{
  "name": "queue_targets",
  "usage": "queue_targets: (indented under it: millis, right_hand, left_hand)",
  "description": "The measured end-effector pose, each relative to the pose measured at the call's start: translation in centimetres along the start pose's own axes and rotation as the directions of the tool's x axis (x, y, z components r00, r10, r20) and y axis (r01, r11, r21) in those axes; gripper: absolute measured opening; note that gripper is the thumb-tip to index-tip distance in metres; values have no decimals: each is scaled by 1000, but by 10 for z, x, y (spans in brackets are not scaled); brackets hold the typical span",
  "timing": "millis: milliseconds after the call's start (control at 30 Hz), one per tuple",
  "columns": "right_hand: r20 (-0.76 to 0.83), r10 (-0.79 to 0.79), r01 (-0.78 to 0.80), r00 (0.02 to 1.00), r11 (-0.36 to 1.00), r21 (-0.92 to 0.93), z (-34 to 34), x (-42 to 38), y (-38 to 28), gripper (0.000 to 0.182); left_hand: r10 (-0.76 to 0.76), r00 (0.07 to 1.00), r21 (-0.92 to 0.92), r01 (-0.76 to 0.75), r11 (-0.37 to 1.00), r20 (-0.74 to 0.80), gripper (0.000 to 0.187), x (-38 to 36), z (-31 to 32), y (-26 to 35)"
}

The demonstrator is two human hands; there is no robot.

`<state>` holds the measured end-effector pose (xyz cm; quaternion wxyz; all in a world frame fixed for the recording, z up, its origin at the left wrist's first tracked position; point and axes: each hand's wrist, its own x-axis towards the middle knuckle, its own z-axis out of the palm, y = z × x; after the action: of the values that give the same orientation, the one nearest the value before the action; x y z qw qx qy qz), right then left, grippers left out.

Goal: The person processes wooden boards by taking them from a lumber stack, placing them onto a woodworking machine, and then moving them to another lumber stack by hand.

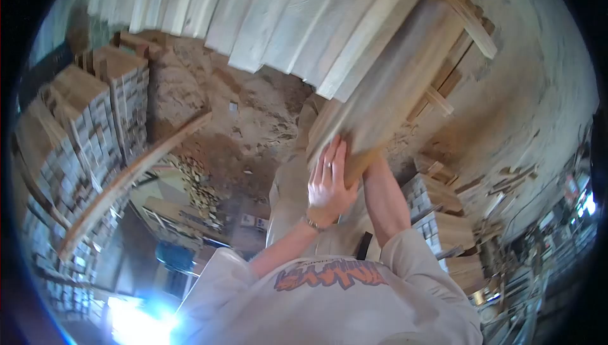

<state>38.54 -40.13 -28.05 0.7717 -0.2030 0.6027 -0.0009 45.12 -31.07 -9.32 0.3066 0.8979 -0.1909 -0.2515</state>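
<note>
A long wooden board (392,85), smeared by motion, slopes from in front of my body toward the upper right. My left hand (330,180) lies on the board's near end, its fingers stretched along the face and the thumb by the edge. On the other side of that end is my right hand (375,162); its fingers are hidden behind the wood, where it seems to hold the board from below. Alongside the board, a row of pale planks (278,22) fills the top of the view.
Stacks of cut wood blocks (95,110) stand at the left, with a long slat (136,171) leaning across them. More stacked wood (446,218) is at the right. Thin wooden strips (472,25) stick out beside the board. Dusty ground (221,104) shows between the stacks.
</note>
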Motion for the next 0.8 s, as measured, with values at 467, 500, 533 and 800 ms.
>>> queue_targets:
  millis: [467, 500, 533, 800]
  right_hand:
    - [459, -121, 328, 880, 854, -403, -136, -211, -116, 64]
    - [525, -117, 374, 843, 828, -417, -134, -223, -127, 64]
    - [586, -97, 410, 805, 804, -431, -130, -240, -136, 64]
    - [843, 257, 567, 472, 645, -513, -65, -347, -90, 58]
  left_hand:
    - [165, 960, -154, -202, 967, -225, 78, -242, -65, 102]
    - [181, 917, -186, -259, 948, -356, 78, -260, -63, 112]
    - [157, 904, -186, -247, 951, -397, 76, -279, -59, 122]
    - [-16, 581, -3, 22, 1000, -814, 71, -381, -87, 183]
